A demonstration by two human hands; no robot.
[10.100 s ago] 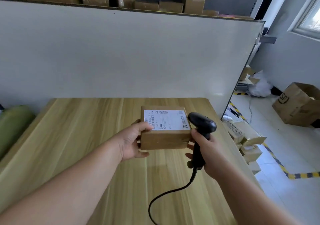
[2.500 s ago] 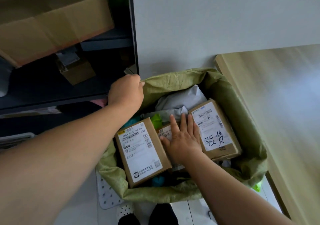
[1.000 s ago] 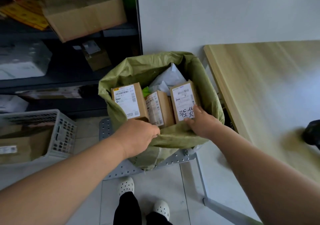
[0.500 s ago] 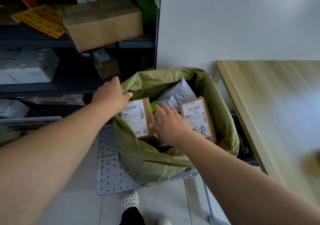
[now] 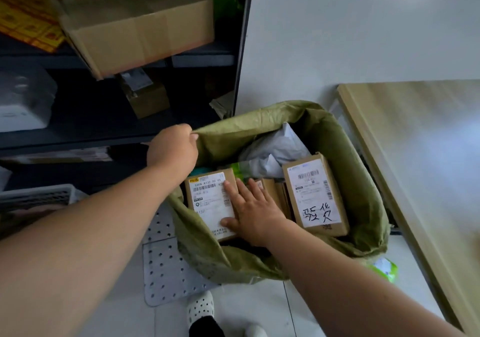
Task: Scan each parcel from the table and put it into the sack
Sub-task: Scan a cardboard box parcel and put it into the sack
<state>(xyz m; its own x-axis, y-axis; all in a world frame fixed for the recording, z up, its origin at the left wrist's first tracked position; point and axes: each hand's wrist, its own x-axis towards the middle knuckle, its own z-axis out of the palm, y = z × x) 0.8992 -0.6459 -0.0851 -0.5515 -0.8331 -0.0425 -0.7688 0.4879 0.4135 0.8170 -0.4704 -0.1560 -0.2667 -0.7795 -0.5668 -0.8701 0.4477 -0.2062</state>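
Observation:
The green woven sack (image 5: 358, 180) stands open on the floor to the left of the wooden table (image 5: 420, 155). Inside lie a labelled cardboard parcel (image 5: 207, 199) on the left, a narrower parcel (image 5: 275, 193) in the middle, a labelled parcel with handwriting (image 5: 314, 196) on the right and a grey plastic mailer (image 5: 270, 152) behind. My left hand (image 5: 174, 152) grips the sack's far left rim. My right hand (image 5: 252, 212) lies flat with spread fingers across the left and middle parcels.
A dark shelf unit (image 5: 104, 118) with a large cardboard box (image 5: 137, 25) and smaller packages fills the left. A white wall panel (image 5: 363, 30) rises behind the sack. A perforated metal plate (image 5: 168, 266) lies on the floor, a white crate (image 5: 36, 196) at far left.
My left hand has reached the sack's far left rim and taken hold of it. My right hand has slid left onto the left parcel. The view has come closer to the sack.

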